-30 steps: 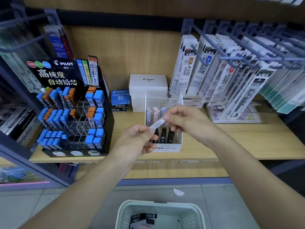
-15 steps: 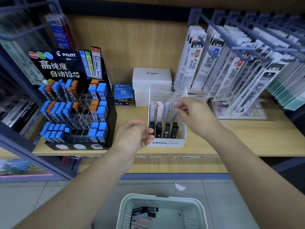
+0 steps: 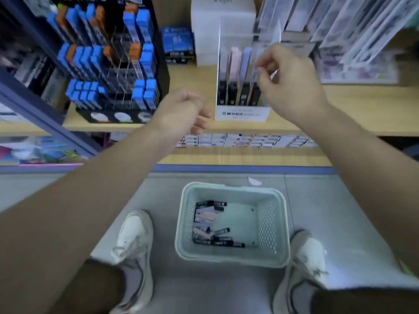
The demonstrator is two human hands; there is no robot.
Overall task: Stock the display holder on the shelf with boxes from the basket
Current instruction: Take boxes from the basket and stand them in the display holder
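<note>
Your right hand [image 3: 290, 85] pinches a pale box [image 3: 255, 74] just below its fingertips, in the display holder [image 3: 242, 114]; your left hand [image 3: 181, 109] is loosely curled, empty.

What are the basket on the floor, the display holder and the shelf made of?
Basket: pale green moulded plastic, matte, judging by its perforated walls. Display holder: clear glossy plastic, likely acrylic, see-through walls; its white front looks like card or plastic. Shelf: wood-look board, pale grain, perhaps laminate.
</note>
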